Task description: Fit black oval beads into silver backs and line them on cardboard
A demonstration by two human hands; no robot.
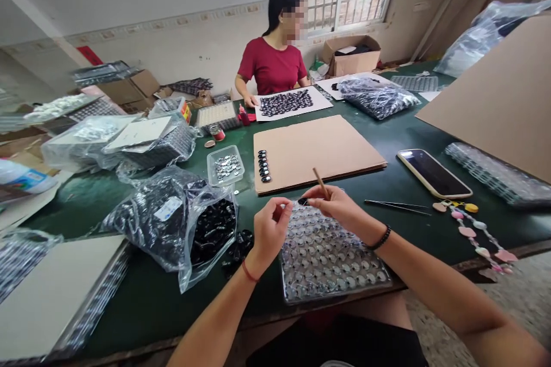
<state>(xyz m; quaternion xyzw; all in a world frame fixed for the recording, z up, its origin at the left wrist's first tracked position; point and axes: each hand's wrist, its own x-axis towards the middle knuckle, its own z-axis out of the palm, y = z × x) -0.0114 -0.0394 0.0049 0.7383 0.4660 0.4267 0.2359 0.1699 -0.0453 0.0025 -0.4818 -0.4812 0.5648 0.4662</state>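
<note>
A clear tray (331, 258) with rows of small round pieces lies on the green table in front of me. My left hand (274, 223) is pinched at the tray's far left corner; what its fingertips hold, if anything, is too small to name. In my right hand (336, 206) is a thin brown stick (319, 180), slanting up, and a small black piece (303, 202) shows at its fingertips. Just beyond both hands lies a stack of brown cardboard (318, 152), with a column of several shiny black pieces (264, 165) along its left edge.
An open bag of black pieces (213, 229) and a box of silver pieces (227, 166) stand left. Tweezers (396, 205), a phone (433, 172) and a beaded strap (469, 232) lie right. Across the table, a person (278, 63) touches a white card (322, 104) bearing black pieces.
</note>
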